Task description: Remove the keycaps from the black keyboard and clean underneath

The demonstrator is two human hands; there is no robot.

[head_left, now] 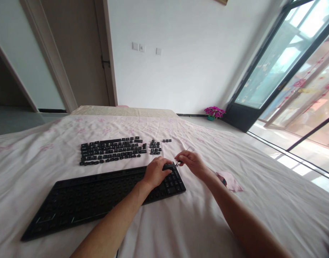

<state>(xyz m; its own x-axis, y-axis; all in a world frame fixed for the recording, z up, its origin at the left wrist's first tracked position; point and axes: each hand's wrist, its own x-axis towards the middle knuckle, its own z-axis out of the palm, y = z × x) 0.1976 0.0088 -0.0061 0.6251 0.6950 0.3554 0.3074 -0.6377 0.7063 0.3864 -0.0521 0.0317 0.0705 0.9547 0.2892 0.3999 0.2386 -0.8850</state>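
A black keyboard [89,199] lies tilted across the cloth, most of its keycaps gone and several still in place in the number pad at the right. My left hand [155,172] rests over its upper right part, fingers closed on the far edge. Pinched in my right hand [191,162] is a thin wire keycap puller [191,148], its looped end sticking up behind the fingers. The puller's other end meets the keyboard's top right corner; whether a key is caught in it, I cannot tell. Loose black keycaps [114,150] lie in rows beyond the keyboard.
A smaller group of keycaps [155,147] sits right of the main rows. On the pale flowered cloth [261,157], a pink cloth piece [232,181] with something dark lies by my right forearm. Purple flowers [214,111] stand on the floor near the glass door [274,68].
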